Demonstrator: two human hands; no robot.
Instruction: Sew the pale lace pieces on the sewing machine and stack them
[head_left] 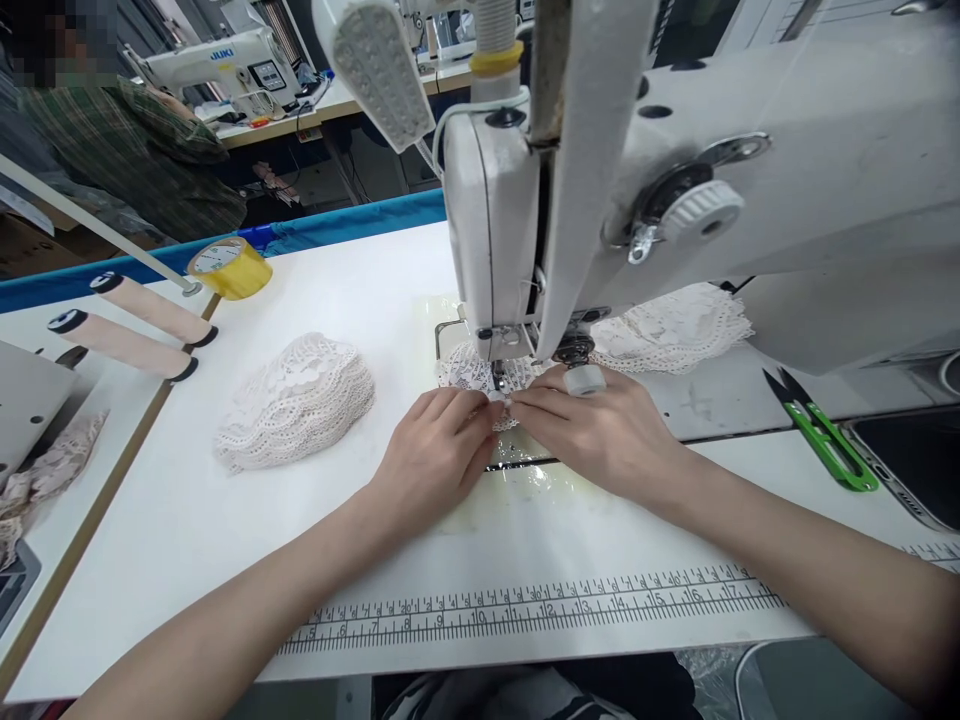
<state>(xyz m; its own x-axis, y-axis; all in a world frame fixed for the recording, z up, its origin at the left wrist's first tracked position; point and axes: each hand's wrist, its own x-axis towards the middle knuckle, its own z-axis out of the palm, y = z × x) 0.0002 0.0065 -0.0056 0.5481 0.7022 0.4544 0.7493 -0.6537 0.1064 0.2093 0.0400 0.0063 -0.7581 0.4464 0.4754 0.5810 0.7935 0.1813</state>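
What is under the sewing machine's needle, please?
A small piece of white lace, held by the left hand and right hand; its far edge is hidden beneath the machine.

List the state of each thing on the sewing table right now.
Left hand, fingers pinching the lace piece.
Right hand, fingers pinching the same lace piece.
Lace piece, flat under the sewing machine head.
Left lace pile, heaped, untouched.
Right lace pile, heaped behind the machine.
Snips, lying flat, untouched.
Tape roll, lying flat.
Two spools, on their sides.
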